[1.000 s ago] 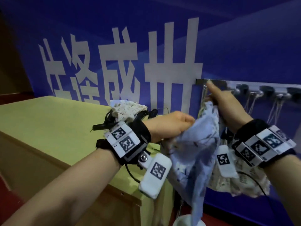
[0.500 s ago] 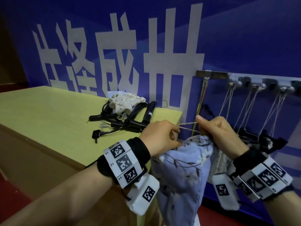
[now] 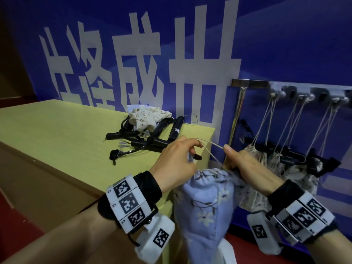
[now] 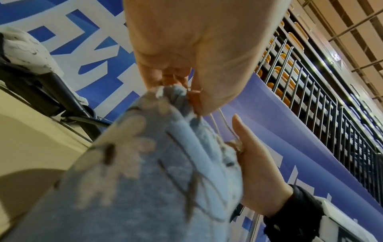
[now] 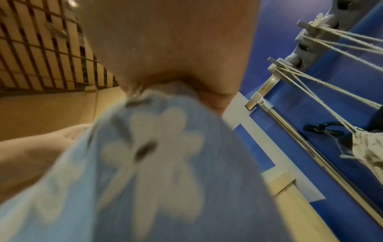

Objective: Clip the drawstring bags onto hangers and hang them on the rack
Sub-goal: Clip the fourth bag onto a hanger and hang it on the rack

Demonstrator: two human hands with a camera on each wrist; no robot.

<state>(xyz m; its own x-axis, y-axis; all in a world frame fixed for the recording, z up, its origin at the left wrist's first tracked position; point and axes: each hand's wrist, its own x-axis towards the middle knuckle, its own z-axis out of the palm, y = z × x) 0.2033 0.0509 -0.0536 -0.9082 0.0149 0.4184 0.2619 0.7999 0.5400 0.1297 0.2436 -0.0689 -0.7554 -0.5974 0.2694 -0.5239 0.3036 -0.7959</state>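
A light blue drawstring bag (image 3: 205, 202) with white flowers hangs between my two hands, just off the table's right end. My left hand (image 3: 179, 159) grips the bag's gathered mouth and pinches its beige cord (image 3: 211, 144). My right hand (image 3: 242, 162) holds the other side of the mouth (image 4: 209, 135), thumb on the cord. In the right wrist view the bag (image 5: 157, 163) fills the frame, blurred. The rack (image 3: 285, 88) on the blue wall carries several cream bags (image 3: 266, 162) hung by cords from its pegs, with a black hanger (image 3: 297, 159) across them.
On the yellow-green table (image 3: 62, 134) lie a cream printed bag (image 3: 144, 117) and a tangle of black clip hangers (image 3: 152, 134). A metal rod (image 3: 236, 119) runs down from the rack's left end. The blue banner wall stands close behind.
Both hands came down from the rack's left end to table height with the blue bag. They now stretch its cord between them, and the bag's mouth is gathered.
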